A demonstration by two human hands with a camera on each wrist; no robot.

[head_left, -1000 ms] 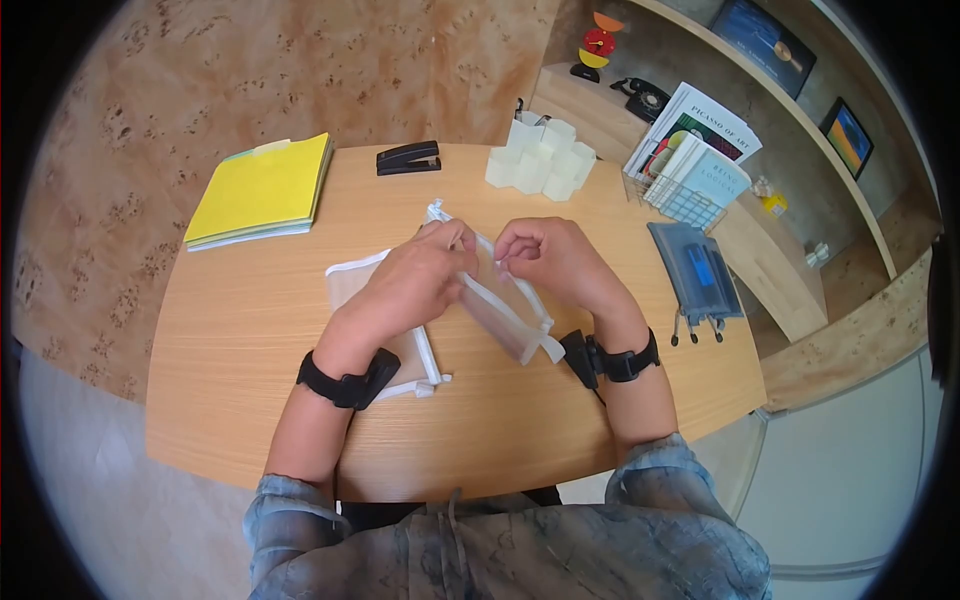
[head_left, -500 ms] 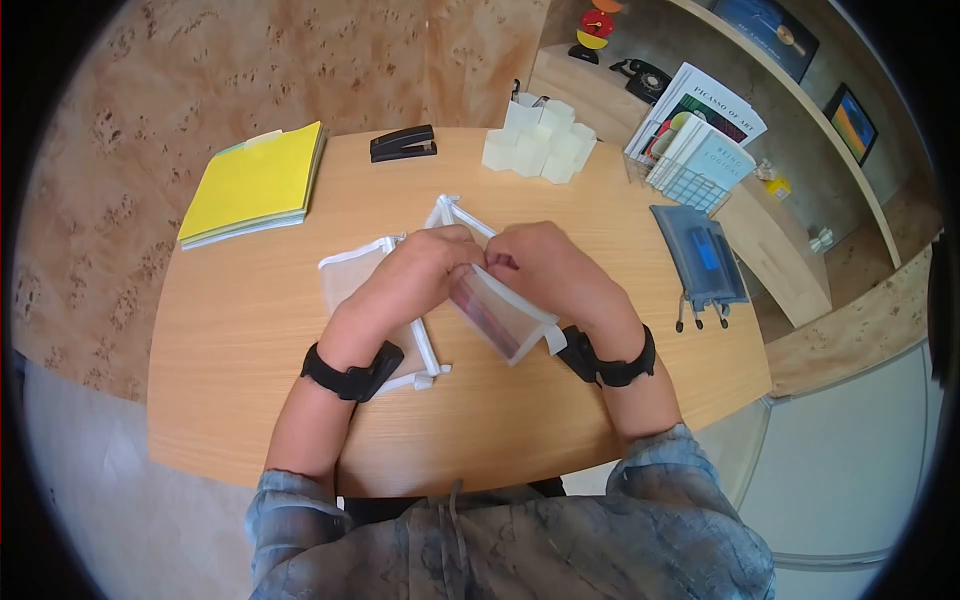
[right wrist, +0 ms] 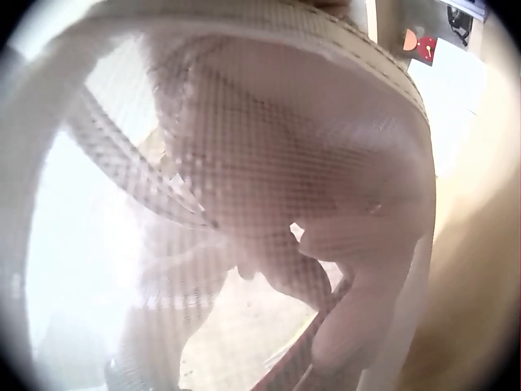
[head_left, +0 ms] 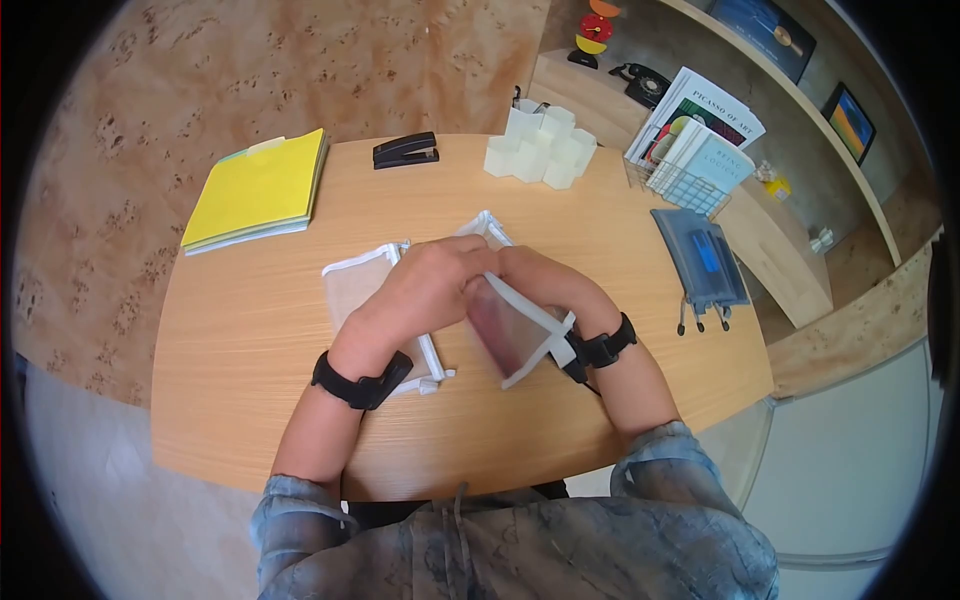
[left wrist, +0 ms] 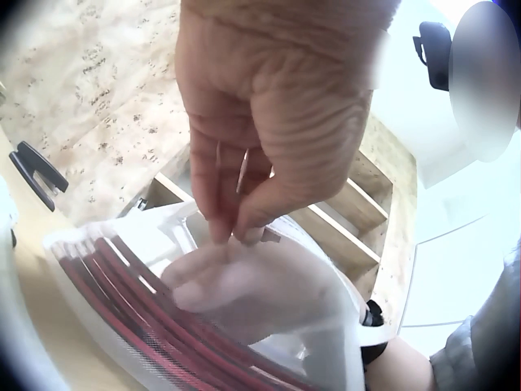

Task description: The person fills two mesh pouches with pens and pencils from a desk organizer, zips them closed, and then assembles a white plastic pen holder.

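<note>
A see-through mesh pouch [head_left: 515, 335] with white edging is held up between both hands, tilted over the table. Several long, thin dark red sticks [left wrist: 155, 326] lie inside it, seen through the mesh. My left hand [head_left: 432, 285] pinches the pouch's upper edge between thumb and fingertips. Close against it, my right hand [head_left: 540, 277] grips the pouch on its other side; the mesh covers much of this hand in both wrist views. A white-edged corner [head_left: 484, 222] shows beyond the hands. Another mesh pouch [head_left: 350, 285] lies flat under the left forearm.
A yellow folder [head_left: 255, 190] on papers lies at the back left of the table [head_left: 240, 370]. Behind the hands stand a black stapler [head_left: 405, 150] and a cream hexagonal pen holder [head_left: 540, 150]. At right are a wire rack [head_left: 690, 188] of books and a blue-grey pouch [head_left: 695, 255].
The hands have drawn together and come slightly nearer the body. The held pouch has swung up, its mesh side facing the head camera more, and its dark red contents show.
</note>
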